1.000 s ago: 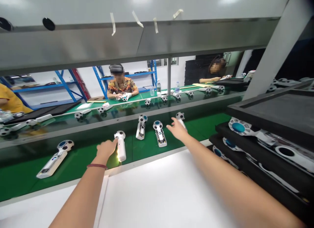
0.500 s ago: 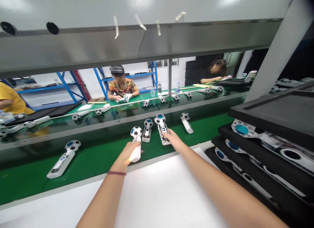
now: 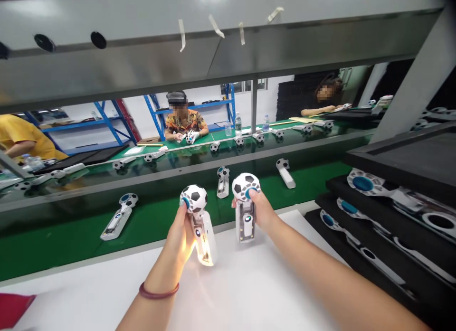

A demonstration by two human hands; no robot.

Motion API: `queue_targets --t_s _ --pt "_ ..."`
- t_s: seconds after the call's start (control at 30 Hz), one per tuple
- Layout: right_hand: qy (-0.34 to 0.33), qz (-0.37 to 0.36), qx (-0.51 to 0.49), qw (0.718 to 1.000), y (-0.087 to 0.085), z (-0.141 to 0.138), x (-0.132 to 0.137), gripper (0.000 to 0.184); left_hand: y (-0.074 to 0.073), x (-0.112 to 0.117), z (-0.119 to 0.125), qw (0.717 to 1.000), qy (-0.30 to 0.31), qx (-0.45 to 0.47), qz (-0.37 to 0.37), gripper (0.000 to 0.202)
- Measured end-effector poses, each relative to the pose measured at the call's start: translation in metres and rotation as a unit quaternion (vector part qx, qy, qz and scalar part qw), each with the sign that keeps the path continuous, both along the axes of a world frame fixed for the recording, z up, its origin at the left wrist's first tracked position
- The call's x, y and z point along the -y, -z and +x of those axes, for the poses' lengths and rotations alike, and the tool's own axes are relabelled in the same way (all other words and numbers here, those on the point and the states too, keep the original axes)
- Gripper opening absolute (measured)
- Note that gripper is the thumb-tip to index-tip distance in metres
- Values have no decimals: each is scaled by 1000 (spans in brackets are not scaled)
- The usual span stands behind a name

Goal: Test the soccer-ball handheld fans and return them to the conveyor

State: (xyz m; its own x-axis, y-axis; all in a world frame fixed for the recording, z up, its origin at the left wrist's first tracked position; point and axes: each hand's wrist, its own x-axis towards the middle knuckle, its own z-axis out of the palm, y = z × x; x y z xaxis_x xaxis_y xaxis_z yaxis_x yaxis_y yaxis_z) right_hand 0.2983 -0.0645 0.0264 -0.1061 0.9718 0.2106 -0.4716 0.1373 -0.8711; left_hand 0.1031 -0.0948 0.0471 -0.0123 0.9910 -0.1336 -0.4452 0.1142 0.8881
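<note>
Hands each closed around one football-headed handheld unit, both upright over the white bench (image 3: 249, 283): left hand (image 3: 180, 238) wraps the left unit (image 3: 199, 222), right hand (image 3: 261, 212) wraps the right unit (image 3: 245, 205), thumb on its blue hub. Open faces turned toward the wearer, probably so the insides show. More units lie on the green conveyor (image 3: 149, 222) just behind; black trays (image 3: 392, 212) stacked at right.

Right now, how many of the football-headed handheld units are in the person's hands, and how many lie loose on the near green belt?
White plastic handheld units with football heads, held upright in the hands: 2, one in the left hand, one in the right hand.
Same units lying on the near green conveyor belt: 3.
Total: 5.
</note>
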Motion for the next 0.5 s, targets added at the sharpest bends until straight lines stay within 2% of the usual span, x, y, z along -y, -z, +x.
queue_targets --t_s 0.1,0.2,0.27,0.37,0.5 --pt "-30 15 -12 999 19 -8 12 62 16 10 2 997 -50 -51 33 53" --pt "-36 2 19 999 37 -14 21 68 35 20 2 990 -79 -101 54 71" --pt "-65 -21 69 995 48 -17 26 63 47 26 1 993 -42 -105 28 79" --pt "-107 -93 114 983 59 -21 32 51 58 32 -3 995 45 -75 -57 73" --pt "-150 -122 38 980 63 -21 36 53 58 35 -8 991 68 -37 -109 61"
